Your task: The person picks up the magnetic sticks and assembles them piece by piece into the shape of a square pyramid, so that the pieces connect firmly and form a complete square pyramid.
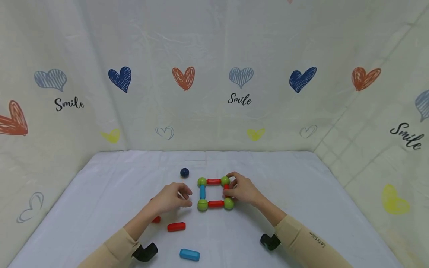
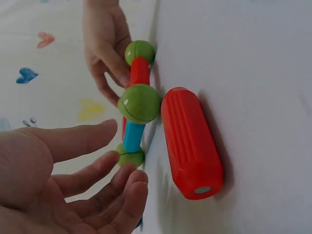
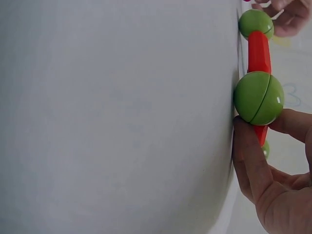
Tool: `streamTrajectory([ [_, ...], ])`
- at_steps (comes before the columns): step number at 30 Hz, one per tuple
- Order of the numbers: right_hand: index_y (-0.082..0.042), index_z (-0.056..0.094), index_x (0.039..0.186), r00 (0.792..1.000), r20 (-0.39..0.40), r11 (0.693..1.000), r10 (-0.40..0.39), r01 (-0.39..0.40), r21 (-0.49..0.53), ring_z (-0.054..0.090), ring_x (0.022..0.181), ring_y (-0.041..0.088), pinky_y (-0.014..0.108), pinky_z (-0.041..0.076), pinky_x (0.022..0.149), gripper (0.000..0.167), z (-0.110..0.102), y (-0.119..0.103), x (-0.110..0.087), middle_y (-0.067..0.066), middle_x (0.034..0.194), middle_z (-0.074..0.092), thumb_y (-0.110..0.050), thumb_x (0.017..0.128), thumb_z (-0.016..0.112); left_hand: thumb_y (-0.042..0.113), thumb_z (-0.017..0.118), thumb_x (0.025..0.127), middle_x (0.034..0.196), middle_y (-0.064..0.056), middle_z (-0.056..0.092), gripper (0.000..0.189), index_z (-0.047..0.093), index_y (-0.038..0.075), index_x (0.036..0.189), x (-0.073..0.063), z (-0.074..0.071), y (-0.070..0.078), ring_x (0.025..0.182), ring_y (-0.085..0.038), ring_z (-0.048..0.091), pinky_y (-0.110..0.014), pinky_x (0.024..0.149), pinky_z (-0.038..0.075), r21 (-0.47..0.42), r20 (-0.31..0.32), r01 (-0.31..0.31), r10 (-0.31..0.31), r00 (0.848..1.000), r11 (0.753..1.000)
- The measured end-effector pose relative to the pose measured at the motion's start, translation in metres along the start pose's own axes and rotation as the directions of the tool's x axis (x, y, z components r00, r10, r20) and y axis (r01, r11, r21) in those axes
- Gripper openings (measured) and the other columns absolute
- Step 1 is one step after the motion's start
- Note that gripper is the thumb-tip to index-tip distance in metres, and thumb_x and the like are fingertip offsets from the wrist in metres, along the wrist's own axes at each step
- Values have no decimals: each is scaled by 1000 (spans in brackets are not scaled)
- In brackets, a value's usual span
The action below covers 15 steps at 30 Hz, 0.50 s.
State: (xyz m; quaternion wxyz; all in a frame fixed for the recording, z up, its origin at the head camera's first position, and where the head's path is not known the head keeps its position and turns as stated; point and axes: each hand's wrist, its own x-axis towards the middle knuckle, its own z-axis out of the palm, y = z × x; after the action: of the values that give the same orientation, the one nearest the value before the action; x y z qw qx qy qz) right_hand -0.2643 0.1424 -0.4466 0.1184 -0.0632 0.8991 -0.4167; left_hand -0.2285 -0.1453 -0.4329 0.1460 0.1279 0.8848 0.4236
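A flat square of toy magnetic rods and green balls [image 1: 202,204] lies on the white-covered table. Its left side is a blue rod [image 1: 202,192]; the other sides are red, including the front rod [image 1: 216,204]. My right hand [image 1: 244,190] grips the right-hand red rod [image 3: 262,134], thumb and fingers on either side of it, close to the green ball [image 3: 259,98]. Just left of the square, my left hand [image 1: 172,197] holds nothing, its fingers loosely bent and thumb apart. A loose red rod [image 2: 191,141] with a metal disc in its end appears beside the square in the left wrist view.
A dark blue ball [image 1: 184,172] sits behind the square's left corner. In front lie a red rod [image 1: 176,226] and a blue rod [image 1: 189,254]. Another red rod [image 1: 156,219] is partly hidden by the left wrist. Heart-printed cloth [image 1: 207,115] hangs behind the table.
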Motion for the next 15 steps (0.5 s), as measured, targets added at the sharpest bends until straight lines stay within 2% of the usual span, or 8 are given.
streamTrajectory([
  [4,-4,51,139,1000,9,1000,-1,1,5,63,77,20,31,59,69,59,-1,1,1,8,95,62,-16,90,80,13,87,83,91,0,63,28,70,9,106,-13,-5,1,85,-19,60,-34,76,53,61,66,5,-10,998,998],
  [9,-6,52,140,1000,8,1000,8,-8,21,63,78,20,32,59,69,59,-1,2,1,7,95,62,-16,89,81,11,87,82,91,-3,63,27,70,9,103,-24,-11,1,83,-21,59,-36,73,51,53,148,18,-25,989,998],
  [15,-6,52,140,1000,10,1000,7,-7,27,63,78,20,32,59,69,59,-1,3,3,7,95,62,-16,89,81,10,87,81,90,-4,63,24,70,11,98,-32,-12,-2,82,-22,58,-35,69,50,67,217,-4,-11,976,998],
])
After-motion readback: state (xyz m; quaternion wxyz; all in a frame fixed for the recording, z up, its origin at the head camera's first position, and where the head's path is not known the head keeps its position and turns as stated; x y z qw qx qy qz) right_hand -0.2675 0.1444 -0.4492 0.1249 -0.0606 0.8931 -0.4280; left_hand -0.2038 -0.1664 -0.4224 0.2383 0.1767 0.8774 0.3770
